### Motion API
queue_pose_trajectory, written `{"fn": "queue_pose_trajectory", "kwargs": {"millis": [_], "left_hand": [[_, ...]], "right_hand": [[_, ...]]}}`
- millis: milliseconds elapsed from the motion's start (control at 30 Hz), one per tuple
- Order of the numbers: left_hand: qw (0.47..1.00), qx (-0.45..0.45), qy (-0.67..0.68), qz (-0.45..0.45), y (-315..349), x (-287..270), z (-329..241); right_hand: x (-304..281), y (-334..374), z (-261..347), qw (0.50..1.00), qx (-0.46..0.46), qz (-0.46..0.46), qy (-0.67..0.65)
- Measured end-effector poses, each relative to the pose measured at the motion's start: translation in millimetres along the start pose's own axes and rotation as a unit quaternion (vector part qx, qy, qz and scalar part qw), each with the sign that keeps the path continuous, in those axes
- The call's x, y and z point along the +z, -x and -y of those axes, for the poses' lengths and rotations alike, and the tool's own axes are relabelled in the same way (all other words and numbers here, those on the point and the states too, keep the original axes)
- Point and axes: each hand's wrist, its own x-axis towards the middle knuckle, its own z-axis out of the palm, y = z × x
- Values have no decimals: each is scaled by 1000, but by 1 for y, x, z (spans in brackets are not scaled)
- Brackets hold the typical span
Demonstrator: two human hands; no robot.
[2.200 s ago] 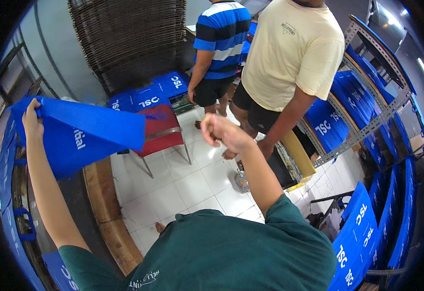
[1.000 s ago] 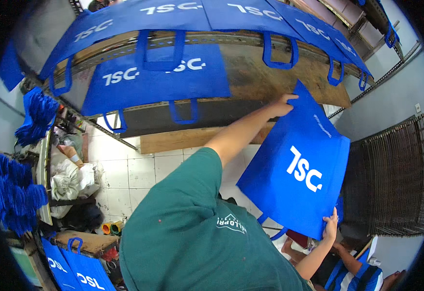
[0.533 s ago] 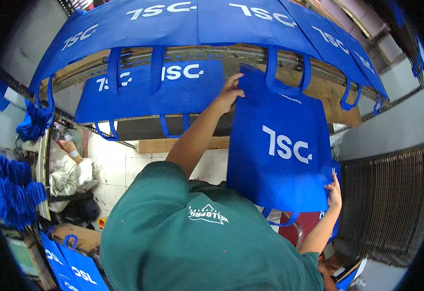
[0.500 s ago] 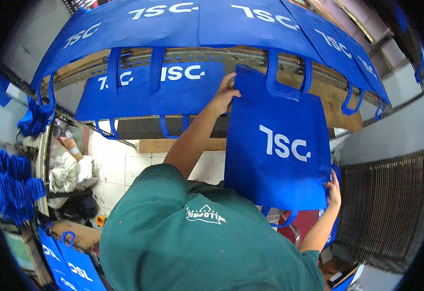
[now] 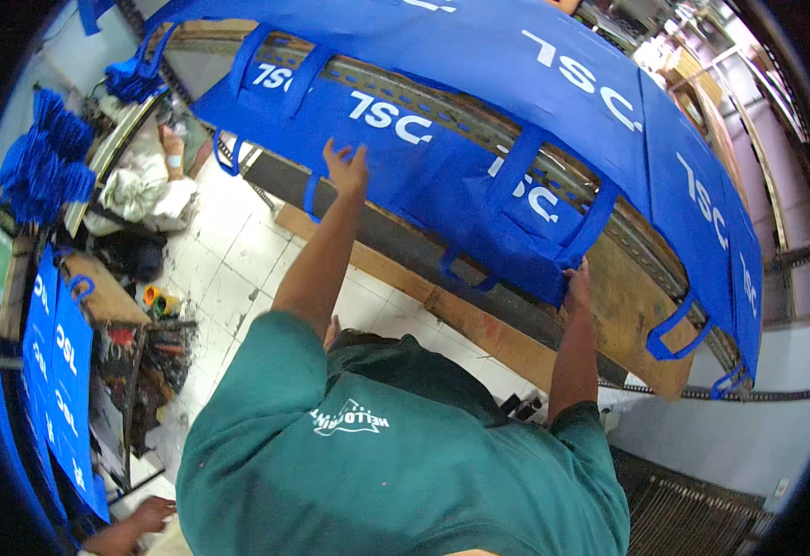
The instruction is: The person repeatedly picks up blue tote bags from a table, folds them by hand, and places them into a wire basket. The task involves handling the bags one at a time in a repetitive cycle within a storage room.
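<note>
At edge of bag (image 5: 507,236), right fingers (image 5: 578,272)

Upper shelf (image 5: 641,236): bag row (image 5: 498,46) side by side, handles (image 5: 597,227) hanging past near edge; lower shelf (image 5: 632,301) beneath: lower bags (image 5: 317,125) from left end past middle; right hand (image 5: 577,283) at near right corner of rightmost lower bag (image 5: 516,255), left hand (image 5: 348,169) before bags left of it; plank (image 5: 470,324) below near edge; left of shelves: sacks (image 5: 136,190), bag bundle (image 5: 48,167) farther left
</note>
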Motion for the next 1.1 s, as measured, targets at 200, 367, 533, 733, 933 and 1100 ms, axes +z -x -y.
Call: {"fn": "queue_pose_trajectory", "kwargs": {"millis": [200,367,533,733,933,1100], "left_hand": [[984,-61,-162,28,158,-190,59],[886,-151,-439,-26,277,-344,115],[819,-286,-493,-75,326,-432,155],[839,-229,-494,-1,287,-419,130],[901,-201,-381,51,234,-376,124],[849,-158,-483,144,233,-345,105]], "right_hand": [[-11,-40,-8,987,20,-4,159],[-22,-46,-16,990,-9,-17,137],[-28,-55,-32,970,10,-58,235],[-17,-53,-23,980,7,-70,184],[-3,-40,-16,979,4,-68,191],[-5,-22,-10,968,-36,-140,207]]}}
